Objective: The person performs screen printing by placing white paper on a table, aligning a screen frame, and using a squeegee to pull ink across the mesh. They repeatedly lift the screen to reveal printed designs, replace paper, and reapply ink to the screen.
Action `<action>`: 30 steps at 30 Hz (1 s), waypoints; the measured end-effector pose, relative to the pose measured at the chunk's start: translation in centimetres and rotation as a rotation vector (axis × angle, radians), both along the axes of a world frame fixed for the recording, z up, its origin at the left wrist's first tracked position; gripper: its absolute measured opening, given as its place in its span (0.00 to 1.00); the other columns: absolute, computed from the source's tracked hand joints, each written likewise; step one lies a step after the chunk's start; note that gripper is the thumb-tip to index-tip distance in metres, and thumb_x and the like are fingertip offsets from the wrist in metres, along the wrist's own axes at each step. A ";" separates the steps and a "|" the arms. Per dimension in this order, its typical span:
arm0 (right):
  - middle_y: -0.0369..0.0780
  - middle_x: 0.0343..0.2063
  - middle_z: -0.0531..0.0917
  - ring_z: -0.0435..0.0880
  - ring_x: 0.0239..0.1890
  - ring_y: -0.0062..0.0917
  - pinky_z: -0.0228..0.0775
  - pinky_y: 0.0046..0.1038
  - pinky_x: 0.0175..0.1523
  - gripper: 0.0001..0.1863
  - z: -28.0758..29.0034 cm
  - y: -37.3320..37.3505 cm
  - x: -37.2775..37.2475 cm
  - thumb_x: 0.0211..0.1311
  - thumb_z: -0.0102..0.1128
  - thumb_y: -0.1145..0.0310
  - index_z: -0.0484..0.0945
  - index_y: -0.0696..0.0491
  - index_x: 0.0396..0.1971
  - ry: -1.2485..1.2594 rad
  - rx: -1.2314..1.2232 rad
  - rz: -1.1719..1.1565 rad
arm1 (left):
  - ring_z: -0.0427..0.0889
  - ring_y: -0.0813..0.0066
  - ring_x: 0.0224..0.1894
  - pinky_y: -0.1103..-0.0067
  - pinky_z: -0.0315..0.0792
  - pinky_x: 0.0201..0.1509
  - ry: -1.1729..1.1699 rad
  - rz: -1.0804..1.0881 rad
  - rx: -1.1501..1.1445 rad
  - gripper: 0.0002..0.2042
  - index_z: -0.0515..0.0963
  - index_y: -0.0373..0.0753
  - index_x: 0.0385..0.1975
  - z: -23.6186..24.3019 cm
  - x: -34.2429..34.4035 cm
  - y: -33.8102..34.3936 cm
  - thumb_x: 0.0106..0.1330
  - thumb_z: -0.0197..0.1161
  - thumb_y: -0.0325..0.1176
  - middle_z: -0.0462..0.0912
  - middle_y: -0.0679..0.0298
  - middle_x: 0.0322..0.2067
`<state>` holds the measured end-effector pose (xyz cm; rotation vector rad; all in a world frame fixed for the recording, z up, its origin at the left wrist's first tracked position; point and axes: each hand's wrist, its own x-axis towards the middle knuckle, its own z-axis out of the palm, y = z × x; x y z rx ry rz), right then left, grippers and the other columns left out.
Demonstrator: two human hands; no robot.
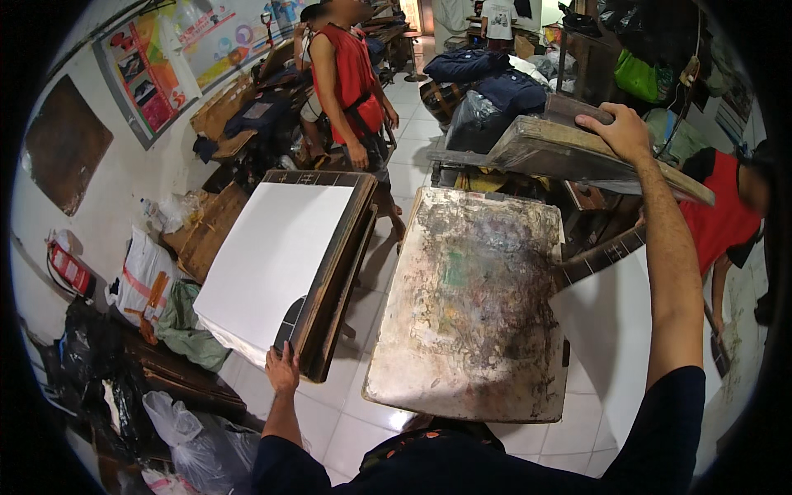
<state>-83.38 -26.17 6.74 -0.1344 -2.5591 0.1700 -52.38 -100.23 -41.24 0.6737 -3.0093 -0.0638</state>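
Observation:
My right hand is raised at the upper right, its fingers closed over a tilted, wood-edged screen printing frame. A dark block, its kind unclear, shows beside my thumb. Low on the left, the spread fingertips of my left hand rest on the near edge of a dark printing board. White fabric lies flat over most of that board, and a curved black patch shows by my fingers. Between my arms is a second board, heavily stained with paint.
One person in a red top stands beyond the left board; another is close at the right. Plastic bags and sacks line the left side. A fire extinguisher is by the wall. Dark bundles are piled behind the frame.

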 end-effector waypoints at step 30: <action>0.47 0.54 0.85 0.84 0.60 0.41 0.73 0.45 0.69 0.59 -1.6 2.1 -1.6 0.41 0.59 0.12 0.84 0.50 0.59 0.018 0.070 0.008 | 0.66 0.35 0.69 0.50 0.59 0.75 0.170 0.349 -0.033 0.34 0.66 0.22 0.67 -1.6 6.9 7.9 0.75 0.58 0.49 0.67 0.34 0.67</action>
